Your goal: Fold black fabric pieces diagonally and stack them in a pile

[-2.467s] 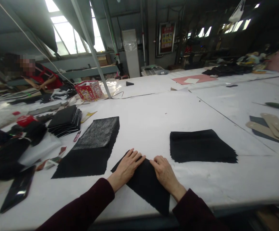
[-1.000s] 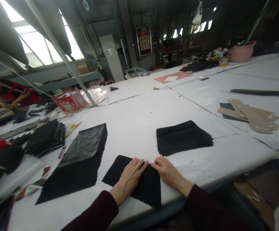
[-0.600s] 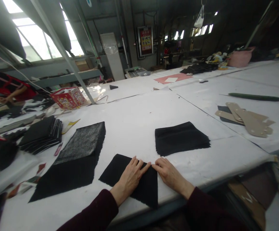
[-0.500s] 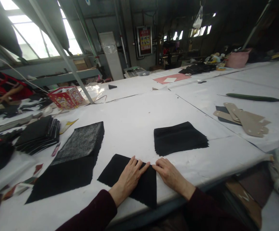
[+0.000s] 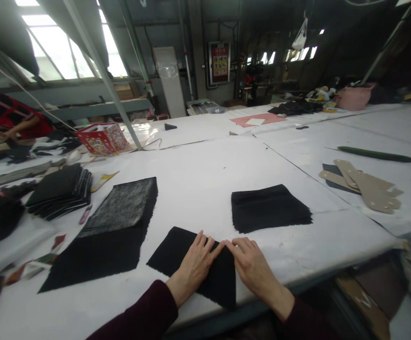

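Under the left hand point(image 5: 195, 267) and just left of the right hand point(image 5: 256, 271) lies a black cloth piece point(image 5: 222, 278), slanted across the white table point(image 5: 194, 165) near its front edge. The newest change is at the cloth's far right corner: the fingertips of the two hands, slightly apart half a second ago, now appear to meet there. That seems to leave both hands attending to one corner, with the left steadying the piece. The left hand is open, fingers a little spread and laid on the cloth; the right is partly curled, its foremost fingertips at the corner, and whether they pinch the fabric I cannot tell. Against the earliest frame, the left hand lies further along the far edge, so the far left corner is now uncovered, and the hands are closer together. Beyond the right hand, a ragged-edged black stack point(image 5: 271, 208) rests apart from the piece, and left of the left hand lies a larger black stack point(image 5: 97, 252) with a grey-speckled part; both look undisturbed.
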Available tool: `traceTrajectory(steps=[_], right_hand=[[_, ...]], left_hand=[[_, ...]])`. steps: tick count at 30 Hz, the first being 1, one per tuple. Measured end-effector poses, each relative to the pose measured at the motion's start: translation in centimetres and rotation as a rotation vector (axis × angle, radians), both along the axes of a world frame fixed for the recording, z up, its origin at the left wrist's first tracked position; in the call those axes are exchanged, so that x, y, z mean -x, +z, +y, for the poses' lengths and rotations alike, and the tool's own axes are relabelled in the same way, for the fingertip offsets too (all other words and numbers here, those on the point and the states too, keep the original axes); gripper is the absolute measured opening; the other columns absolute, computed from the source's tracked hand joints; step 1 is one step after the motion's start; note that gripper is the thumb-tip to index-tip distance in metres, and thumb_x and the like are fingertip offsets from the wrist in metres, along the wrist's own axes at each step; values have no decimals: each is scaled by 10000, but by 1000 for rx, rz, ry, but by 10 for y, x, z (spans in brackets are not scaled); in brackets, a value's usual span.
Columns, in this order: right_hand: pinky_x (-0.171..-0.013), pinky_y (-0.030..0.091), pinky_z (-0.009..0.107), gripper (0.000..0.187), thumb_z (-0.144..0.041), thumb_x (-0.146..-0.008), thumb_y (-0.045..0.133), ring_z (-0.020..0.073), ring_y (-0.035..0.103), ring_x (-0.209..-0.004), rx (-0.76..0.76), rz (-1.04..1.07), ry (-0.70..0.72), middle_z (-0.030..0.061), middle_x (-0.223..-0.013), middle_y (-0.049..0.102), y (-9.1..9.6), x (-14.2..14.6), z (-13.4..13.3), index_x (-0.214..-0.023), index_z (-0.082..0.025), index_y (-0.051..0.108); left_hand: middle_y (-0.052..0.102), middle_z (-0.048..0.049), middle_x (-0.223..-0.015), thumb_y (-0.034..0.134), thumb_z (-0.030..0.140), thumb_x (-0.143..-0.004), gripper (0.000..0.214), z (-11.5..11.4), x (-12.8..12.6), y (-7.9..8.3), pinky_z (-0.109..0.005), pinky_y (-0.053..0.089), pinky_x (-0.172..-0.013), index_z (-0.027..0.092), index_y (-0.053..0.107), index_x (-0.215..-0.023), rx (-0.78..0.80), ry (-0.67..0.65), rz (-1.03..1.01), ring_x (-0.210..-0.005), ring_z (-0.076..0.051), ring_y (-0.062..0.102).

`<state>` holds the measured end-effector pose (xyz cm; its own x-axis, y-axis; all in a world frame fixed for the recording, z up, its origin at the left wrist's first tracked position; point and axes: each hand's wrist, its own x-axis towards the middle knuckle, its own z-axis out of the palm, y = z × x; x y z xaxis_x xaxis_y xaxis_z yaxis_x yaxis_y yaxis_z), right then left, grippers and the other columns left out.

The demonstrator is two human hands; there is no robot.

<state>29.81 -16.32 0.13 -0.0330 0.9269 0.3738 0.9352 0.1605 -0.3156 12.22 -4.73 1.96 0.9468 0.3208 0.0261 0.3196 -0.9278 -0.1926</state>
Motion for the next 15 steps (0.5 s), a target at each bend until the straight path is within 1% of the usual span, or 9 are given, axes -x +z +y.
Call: traceTrajectory(steps=[2,4,6,8,10,11,13,15], right_hand=[[-829,379,417,394,-45,-899,401,273,480,-999,3,-51,-9,121,-1112,569,-8,12,4,-1260,-147,524],[-864,364,439,362,-66,-917,407,287,475,-1044,-28,-85,-21,127,-1161,564,-17,16,3,-1251,-139,527],[-885,352,443,362,-88,-937,410,288,471,-1075,-55,-86,-12,121,-1202,554,-25,13,0,-1278,-152,509],[-879,350,437,365,-99,-944,409,283,473,-1076,-67,-68,6,109,-1211,553,-28,8,-2,-1292,-169,499],[-855,352,429,349,-99,-943,406,275,482,-1049,-63,-41,12,101,-1184,560,-25,5,-1,-1266,-178,513],[-837,353,424,320,-100,-940,410,270,490,-1018,-49,-24,11,96,-1148,569,-22,5,1,-1223,-183,536],[-804,352,417,224,-113,-935,428,257,501,-941,1,9,-4,82,-1035,583,-13,8,9,-1071,-193,587],[-789,352,413,146,-127,-927,463,246,504,-885,55,39,-34,65,-938,580,-2,13,22,-924,-203,588]], left_hand=[[549,-98,-1209,455,145,-895,593,4,6,-1,-465,237,-1147,212,321,-1468,39,4,-23,-1161,-256,490],[538,-93,-1261,453,145,-886,581,15,19,-2,-442,222,-1158,190,341,-1455,79,30,-42,-1189,-250,473],[524,-96,-1311,450,107,-858,591,31,39,-3,-427,229,-1154,165,365,-1440,92,104,-55,-1219,-253,457],[523,-103,-1329,440,56,-828,597,50,61,-2,-419,254,-1137,148,403,-1417,87,201,-53,-1222,-255,465],[552,-104,-1296,420,42,-844,536,70,79,3,-422,273,-1119,152,471,-1366,107,292,-52,-1190,-248,500],[579,-97,-1254,411,69,-877,467,79,85,6,-421,294,-1102,167,520,-1320,135,333,-58,-1158,-239,525],[614,-83,-1168,408,193,-949,326,94,88,14,-400,364,-1033,204,591,-1219,197,396,-85,-1078,-223,571],[610,-74,-1145,453,333,-957,284,104,83,20,-363,420,-940,230,607,-1172,247,433,-117,-1026,-217,588]])
